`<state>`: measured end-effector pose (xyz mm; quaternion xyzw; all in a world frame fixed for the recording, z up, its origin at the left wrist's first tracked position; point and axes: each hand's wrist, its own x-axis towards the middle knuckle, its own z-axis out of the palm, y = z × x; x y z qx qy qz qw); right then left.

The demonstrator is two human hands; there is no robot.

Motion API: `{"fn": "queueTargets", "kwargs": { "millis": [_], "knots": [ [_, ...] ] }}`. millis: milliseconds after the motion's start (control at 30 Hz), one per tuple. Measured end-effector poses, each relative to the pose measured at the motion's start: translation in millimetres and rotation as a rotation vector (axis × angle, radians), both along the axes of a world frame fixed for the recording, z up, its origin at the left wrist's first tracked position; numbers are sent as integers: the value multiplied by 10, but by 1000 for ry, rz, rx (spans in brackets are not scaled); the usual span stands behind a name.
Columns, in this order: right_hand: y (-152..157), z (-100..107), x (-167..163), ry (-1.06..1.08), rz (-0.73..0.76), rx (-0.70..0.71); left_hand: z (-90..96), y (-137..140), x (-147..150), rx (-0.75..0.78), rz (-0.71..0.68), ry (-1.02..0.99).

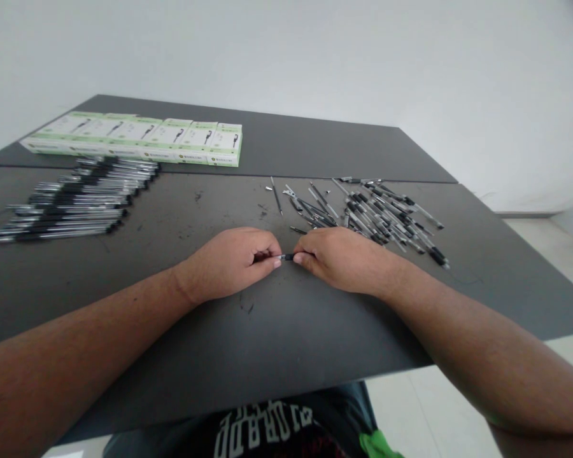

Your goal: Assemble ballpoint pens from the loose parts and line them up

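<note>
Between my hands, above the near part of the table, is a small pen [288,257] with a dark grip; most of it is hidden by fingers. My left hand [239,259] pinches its left end, where a light tip shows at the thumb. On the other end, the fingers of my right hand [337,257] are closed in a pinch. Just beyond my right hand lies a loose heap of pens and pen parts [377,213], clear barrels with black grips among them. A single dark pen part [276,195] lies apart, left of the heap.
Rows of pens [76,200] lie side by side on the left of the grey table [210,356]. Behind them stands a row of green and white boxes [167,141]. A seam crosses the tabletop, and its near edge runs close to my body.
</note>
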<state>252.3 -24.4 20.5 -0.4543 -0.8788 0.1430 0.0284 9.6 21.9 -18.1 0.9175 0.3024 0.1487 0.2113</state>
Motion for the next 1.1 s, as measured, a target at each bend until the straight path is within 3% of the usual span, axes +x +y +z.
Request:
{"fn": "queueTargets", "kwargs": {
  "millis": [133,333,500,667,867,1100],
  "knots": [
    [-11,2,7,62,-57,6,0,1,-6,4,0,1],
    [6,-17,8,-13,22,20,-15,2,3,9,-7,-4],
    [12,-27,13,36,-41,5,-9,5,1,17,-6,-8],
    [6,-10,4,-37,27,16,-3,5,-2,12,-7,-2],
    [-6,-8,7,50,-46,2,-13,0,0,15,-10,-6],
    [-6,-19,5,8,3,13,-14,5,-7,20,-12,-7]
  ]
}}
